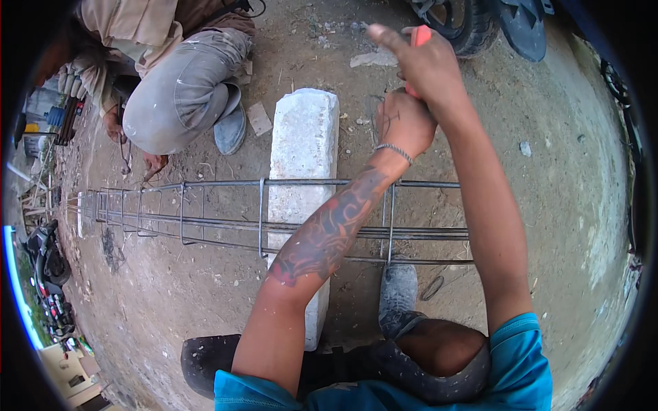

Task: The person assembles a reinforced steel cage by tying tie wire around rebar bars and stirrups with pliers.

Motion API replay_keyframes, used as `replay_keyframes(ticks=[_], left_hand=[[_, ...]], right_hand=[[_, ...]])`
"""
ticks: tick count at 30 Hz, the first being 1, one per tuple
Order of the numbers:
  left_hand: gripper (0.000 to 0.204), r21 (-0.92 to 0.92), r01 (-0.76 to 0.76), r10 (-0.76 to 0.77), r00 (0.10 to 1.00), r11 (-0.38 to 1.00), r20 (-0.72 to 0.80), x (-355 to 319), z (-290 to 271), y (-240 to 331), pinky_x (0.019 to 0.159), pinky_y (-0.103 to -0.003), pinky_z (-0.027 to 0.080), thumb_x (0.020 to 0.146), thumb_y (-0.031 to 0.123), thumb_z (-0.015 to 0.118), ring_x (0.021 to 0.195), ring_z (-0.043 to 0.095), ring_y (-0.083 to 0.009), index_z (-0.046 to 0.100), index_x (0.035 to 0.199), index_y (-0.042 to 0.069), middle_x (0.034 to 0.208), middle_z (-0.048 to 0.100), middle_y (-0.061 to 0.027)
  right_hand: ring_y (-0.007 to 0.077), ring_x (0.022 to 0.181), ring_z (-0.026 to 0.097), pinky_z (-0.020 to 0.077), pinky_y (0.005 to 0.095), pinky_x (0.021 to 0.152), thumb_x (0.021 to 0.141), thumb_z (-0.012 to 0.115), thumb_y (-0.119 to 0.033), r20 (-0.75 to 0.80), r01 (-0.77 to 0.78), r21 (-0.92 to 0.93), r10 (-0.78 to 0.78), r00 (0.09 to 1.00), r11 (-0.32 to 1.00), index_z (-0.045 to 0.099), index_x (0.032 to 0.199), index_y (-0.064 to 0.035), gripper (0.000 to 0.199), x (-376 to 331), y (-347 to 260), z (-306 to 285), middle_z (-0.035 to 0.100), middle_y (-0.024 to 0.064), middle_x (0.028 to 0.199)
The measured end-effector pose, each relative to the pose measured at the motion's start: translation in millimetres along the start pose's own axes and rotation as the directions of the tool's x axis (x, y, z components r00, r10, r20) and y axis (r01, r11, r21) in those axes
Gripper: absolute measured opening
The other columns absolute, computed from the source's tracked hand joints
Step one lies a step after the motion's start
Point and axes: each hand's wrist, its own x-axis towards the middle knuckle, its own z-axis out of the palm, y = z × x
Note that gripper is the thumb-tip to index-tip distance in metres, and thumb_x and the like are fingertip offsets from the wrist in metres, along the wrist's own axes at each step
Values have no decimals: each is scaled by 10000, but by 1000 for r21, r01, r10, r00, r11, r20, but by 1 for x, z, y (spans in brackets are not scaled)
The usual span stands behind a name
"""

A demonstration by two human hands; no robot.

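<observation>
Beyond the rebar cage, my two hands meet above the dirt ground. My right hand is closed round an orange-red handled tool, whose working end is hidden. One finger of that hand sticks out to the left. Just below it, my left hand is closed in a fist against the right one, with thin dark wire showing at its knuckles. The long steel rebar cage with square stirrups lies crosswise under my tattooed left forearm. It rests over a pale concrete block.
A person in grey trousers crouches at the far left, hands near the cage's far end. A motorbike wheel stands at the top right. My shoe is beside the cage's near side, and a wire ring lies close by.
</observation>
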Motion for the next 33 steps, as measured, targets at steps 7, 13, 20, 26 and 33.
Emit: replay_keyframes(ticks=[7, 13, 20, 26, 33], left_hand=[[568, 79, 238, -251, 939, 968, 235, -18, -13, 4, 874, -467, 435, 737, 308, 676, 1046, 513, -479, 494, 1070, -114, 1089, 499, -382], [1105, 378, -11, -140, 918, 926, 370, -113, -84, 30, 1105, -504, 169, 667, 499, 733, 1335, 222, -422, 171, 1366, -147, 1383, 239, -344], [1251, 483, -138, -116, 880, 865, 460, -160, -78, -5, 1131, -532, 27, 574, 686, 694, 1398, 101, -361, 158, 1411, -75, 1456, 198, -234], [1264, 453, -152, -76, 892, 878, 446, -166, -71, -10, 1120, -558, 27, 548, 667, 715, 1398, 111, -348, 158, 1417, -61, 1466, 186, -223], [1254, 463, -156, -61, 905, 873, 420, -167, -75, -8, 1122, -553, 19, 554, 629, 731, 1398, 111, -345, 141, 1421, -59, 1466, 186, -219]], right_hand=[[160, 525, 474, 391, 346, 503, 841, 564, -215, 288, -236, -36, 236, 928, 971, 565, 765, 66, 292, 38, 73, 45, 500, 79, 593], [124, 513, 445, 365, 313, 484, 850, 546, -205, 169, 62, 175, -92, 981, 983, 569, 777, 21, 239, 10, 31, 24, 476, 33, 572], [237, 753, 567, 451, 335, 706, 799, 675, -398, 426, -188, 26, 160, 891, 982, 588, 965, -45, 400, 22, 12, 20, 595, 103, 820], [62, 494, 335, 301, 222, 437, 861, 505, -145, 533, -610, 407, 365, 763, 680, 527, 931, -6, 158, 27, 74, 67, 383, -30, 629], [65, 493, 328, 291, 216, 412, 867, 483, -117, 611, -741, 329, 467, 640, 585, 494, 896, -32, 91, 31, 78, 83, 352, -17, 622]])
